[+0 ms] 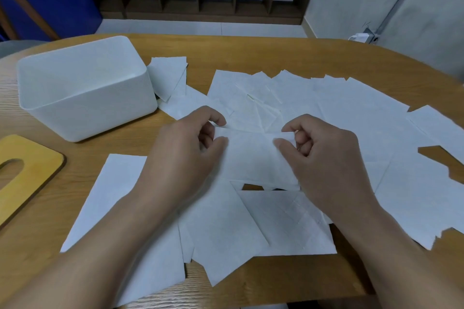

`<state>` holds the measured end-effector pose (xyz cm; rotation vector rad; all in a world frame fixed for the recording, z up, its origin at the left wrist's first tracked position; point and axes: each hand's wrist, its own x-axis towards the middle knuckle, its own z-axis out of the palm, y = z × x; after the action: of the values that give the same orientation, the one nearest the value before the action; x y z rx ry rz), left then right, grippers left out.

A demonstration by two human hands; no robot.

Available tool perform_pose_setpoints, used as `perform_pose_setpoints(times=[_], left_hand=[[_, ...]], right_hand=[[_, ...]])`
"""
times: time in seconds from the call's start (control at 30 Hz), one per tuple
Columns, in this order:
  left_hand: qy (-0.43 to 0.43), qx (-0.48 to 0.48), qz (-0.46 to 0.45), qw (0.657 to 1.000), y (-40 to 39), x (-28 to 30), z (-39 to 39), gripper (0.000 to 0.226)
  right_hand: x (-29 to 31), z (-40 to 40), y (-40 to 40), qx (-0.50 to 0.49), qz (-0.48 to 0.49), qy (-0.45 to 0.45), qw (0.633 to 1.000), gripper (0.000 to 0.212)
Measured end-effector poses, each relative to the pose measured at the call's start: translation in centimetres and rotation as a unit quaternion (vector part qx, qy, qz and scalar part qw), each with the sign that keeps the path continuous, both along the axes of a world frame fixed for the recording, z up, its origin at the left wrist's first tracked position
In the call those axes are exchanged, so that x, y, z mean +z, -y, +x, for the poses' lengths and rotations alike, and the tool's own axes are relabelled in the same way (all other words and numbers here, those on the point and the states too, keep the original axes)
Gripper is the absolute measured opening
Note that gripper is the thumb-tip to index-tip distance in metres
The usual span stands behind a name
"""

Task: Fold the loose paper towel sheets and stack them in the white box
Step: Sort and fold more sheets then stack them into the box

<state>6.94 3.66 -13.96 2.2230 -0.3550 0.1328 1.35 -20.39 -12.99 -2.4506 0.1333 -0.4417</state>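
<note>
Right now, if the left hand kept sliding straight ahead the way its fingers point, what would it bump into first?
Probably the right hand. The left hand pinches one end of the paper towel sheet, fingers aimed across it at the right hand pinching the other end. Depth is hard to judge.

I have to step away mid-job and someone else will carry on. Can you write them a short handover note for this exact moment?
Left hand and right hand each pinch an end of one sheet, held just above the table.
The white box stands open at the far left; no folded sheets show inside.
Its wooden lid lies in front of it.
Loose sheets cover the table; one seemingly folded piece lies right of the box.
Left: finish this fold, fold the others, stack them all in the box.
</note>
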Motion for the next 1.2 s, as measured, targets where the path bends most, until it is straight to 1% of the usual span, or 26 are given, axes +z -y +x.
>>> perform_pose_setpoints(times=[0.13, 0.2, 0.23, 0.27, 0.33, 0.37, 0.43, 0.5, 0.57, 0.63, 0.77, 0.83, 0.93, 1.0, 1.1, 1.2], left_hand=[[0.028, -0.012, 0.078, 0.997, -0.2, -0.4, 0.1, 0.033], [0.045, -0.014, 0.083, 0.995, -0.4, -0.3, 0.2, 0.037], [0.052, -0.016, 0.076, 0.996, -0.6, -0.1, 0.2, 0.034], [0.056, -0.022, 0.064, 0.996, -0.8, 0.2, 0.2, 0.029], [0.055, -0.057, 0.046, 0.996, -1.1, 0.9, -0.1, 0.018], [0.051, -0.087, 0.047, 0.994, -1.3, 1.2, -0.3, 0.016], [0.024, -0.153, 0.053, 0.986, -1.6, 1.6, -0.9, 0.017], [-0.007, -0.202, 0.076, 0.976, -1.7, 1.5, -1.6, 0.019], [0.005, -0.231, 0.115, 0.966, -1.8, 1.2, -2.2, 0.02], [0.027, -0.239, 0.131, 0.962, -1.9, 0.7, -2.5, 0.021], [0.036, -0.236, 0.133, 0.962, -2.2, 0.5, -2.8, 0.021], [0.034, -0.237, 0.134, 0.962, -2.2, 0.6, -2.9, 0.022], [0.019, -0.245, 0.131, 0.961, -2.2, 0.9, -2.9, 0.025], [0.005, -0.257, 0.119, 0.959, -2.3, 1.0, -2.9, 0.031], [-0.012, -0.28, 0.106, 0.954, -2.5, 1.2, -2.9, 0.038], [-0.041, -0.293, 0.089, 0.951, -2.6, 1.4, -2.8, 0.039]], right_hand=[[0.2, -0.4, -0.6, -0.024, -0.103, 0.009, 0.994, 0.03], [1.1, -0.9, -1.3, -0.022, -0.122, 0.028, 0.992, 0.023], [1.5, -1.3, -1.7, -0.006, -0.114, 0.032, 0.993, 0.017], [1.9, -1.7, -2.2, 0.017, -0.089, 0.021, 0.996, 0.016], [2.6, -2.6, -3.5, 0.062, -0.012, -0.048, 0.997, 0.03], [2.9, -2.9, -4.1, 0.079, 0.005, -0.095, 0.992, 0.035], [3.0, -3.3, -5.0, 0.097, -0.014, -0.164, 0.982, 0.043], [3.1, -3.6, -5.5, 0.101, -0.04, -0.193, 0.975, 0.047], [3.0, -3.8, -5.9, 0.103, -0.06, -0.207, 0.971, 0.049], [3.2, -4.0, -6.2, 0.105, -0.087, -0.22, 0.966, 0.05], [3.9, -4.2, -6.6, 0.11, -0.089, -0.259, 0.956, 0.046], [3.7, -4.2, -6.6, 0.119, -0.075, -0.278, 0.95, 0.039], [3.3, -4.1, -6.1, 0.141, -0.026, -0.296, 0.944, 0.025], [3.2, -4.1, -5.7, 0.153, 0.007, -0.306, 0.94, 0.02], [3.2, -3.9, -4.9, 0.181, 0.052, -0.31, 0.932, 0.019], [3.7, -3.8, -4.2, 0.219, 0.09, -0.289, 0.928, 0.021]])
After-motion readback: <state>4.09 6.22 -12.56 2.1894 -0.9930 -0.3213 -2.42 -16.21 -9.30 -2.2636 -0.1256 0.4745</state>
